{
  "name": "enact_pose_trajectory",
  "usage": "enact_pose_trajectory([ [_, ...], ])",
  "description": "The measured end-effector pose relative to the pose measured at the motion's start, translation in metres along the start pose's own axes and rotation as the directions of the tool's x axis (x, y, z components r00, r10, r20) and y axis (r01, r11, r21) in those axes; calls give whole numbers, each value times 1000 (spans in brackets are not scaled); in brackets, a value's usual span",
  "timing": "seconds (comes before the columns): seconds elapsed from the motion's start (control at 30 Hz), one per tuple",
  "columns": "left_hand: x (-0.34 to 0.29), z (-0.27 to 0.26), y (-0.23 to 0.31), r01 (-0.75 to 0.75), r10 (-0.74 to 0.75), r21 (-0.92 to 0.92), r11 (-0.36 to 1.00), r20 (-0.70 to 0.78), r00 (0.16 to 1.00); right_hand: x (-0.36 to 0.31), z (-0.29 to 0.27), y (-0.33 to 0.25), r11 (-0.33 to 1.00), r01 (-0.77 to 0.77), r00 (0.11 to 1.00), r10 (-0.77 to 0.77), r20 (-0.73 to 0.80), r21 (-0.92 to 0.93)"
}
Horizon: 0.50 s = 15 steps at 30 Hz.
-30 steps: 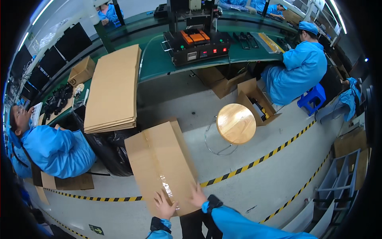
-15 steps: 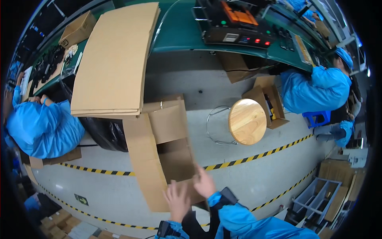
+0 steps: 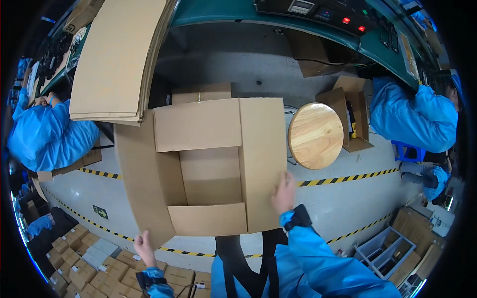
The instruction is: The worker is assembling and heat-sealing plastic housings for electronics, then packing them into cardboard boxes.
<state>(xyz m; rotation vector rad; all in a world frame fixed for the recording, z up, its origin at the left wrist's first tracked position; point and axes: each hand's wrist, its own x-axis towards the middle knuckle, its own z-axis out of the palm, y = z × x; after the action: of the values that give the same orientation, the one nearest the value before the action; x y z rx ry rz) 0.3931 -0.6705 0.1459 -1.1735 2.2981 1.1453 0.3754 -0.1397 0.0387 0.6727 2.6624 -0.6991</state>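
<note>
A brown cardboard box [image 3: 198, 226] stands in front of me with its flaps folded outward, and its inside shows bare cardboard walls. My right hand [image 3: 284, 192] is closed on the outer edge of the box's right flap. At the near corner of the left flap, my left hand [image 3: 145, 250] has its fingers drawn together on the cardboard edge. Both forearms wear blue sleeves with dark bands at the wrists. Beyond the box's far left side lies a stack of flat cardboard sheets [image 3: 117, 54], overhanging the green bench.
A round wooden stool [image 3: 317, 136] stands right of the box, beside an open carton [image 3: 355, 119]. Ahead runs a green bench [image 3: 213, 14] bearing a black device [image 3: 318, 11]. People in blue sit left and right. Many cartons [image 3: 79, 273] lie at lower left; a grey rack [image 3: 385, 251] stands lower right.
The box has turned to face me, and its right flap now lies outward. My left hand moved left to the left flap's corner; my right hand moved up and right.
</note>
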Motion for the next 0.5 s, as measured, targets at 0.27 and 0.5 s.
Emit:
enact_pose_trajectory([
  [0.27, 90, 95, -25, -324, 275, 268, 907, 205, 939, -3, 58, -75, 920, -266, 912, 144, 385, 287],
  [0.5, 102, 153, 35, -100, 53, 82, 992, 445, 894, 12, 84, -42, 816, -307, 886, 57, 460, 490],
])
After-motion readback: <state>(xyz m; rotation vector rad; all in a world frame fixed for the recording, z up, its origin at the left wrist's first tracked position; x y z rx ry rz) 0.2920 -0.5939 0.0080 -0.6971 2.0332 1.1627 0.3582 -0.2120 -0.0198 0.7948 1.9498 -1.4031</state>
